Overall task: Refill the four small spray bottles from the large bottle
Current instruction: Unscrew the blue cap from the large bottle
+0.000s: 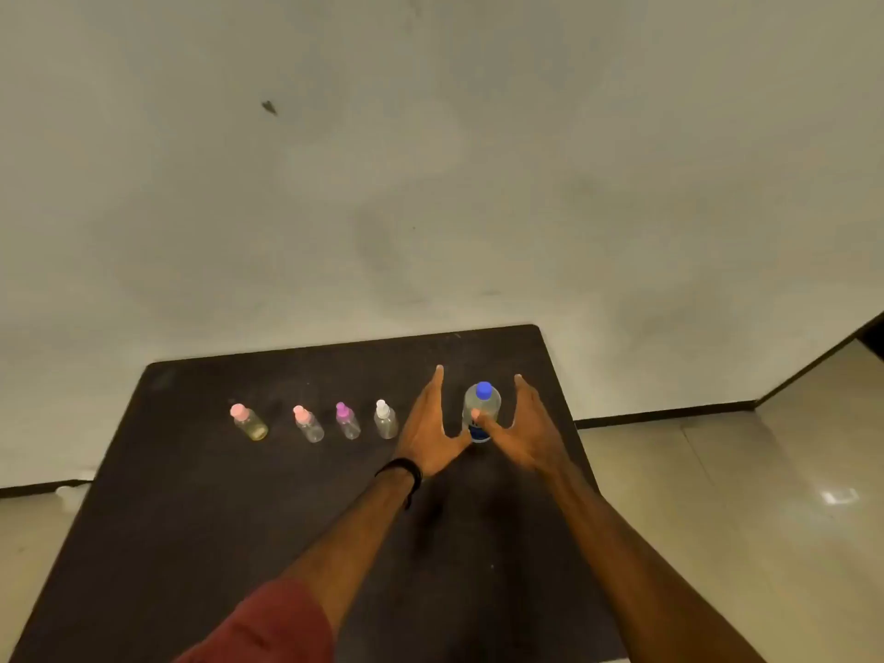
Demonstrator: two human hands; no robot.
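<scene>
Large bottle (481, 409): full, heavy, smooth clear plastic; grip mid-body, below blue cap. Left hand (429, 433) and right hand (528, 433) flank it, fingers straight, nothing held.

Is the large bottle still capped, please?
Capped: the blue cap sits on the upright large bottle between both open hands.

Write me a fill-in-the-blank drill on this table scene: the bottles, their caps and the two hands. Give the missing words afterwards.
1. The large bottle has a ____ cap.
2. To the left of the large bottle stand ____ small spray bottles in a row.
3. The small bottle nearest the left hand is the one with the ____ cap.
4. The left hand and the right hand have straight fingers and flank the ____ bottle on the black table.

Missing words: blue; four; white; large
</scene>
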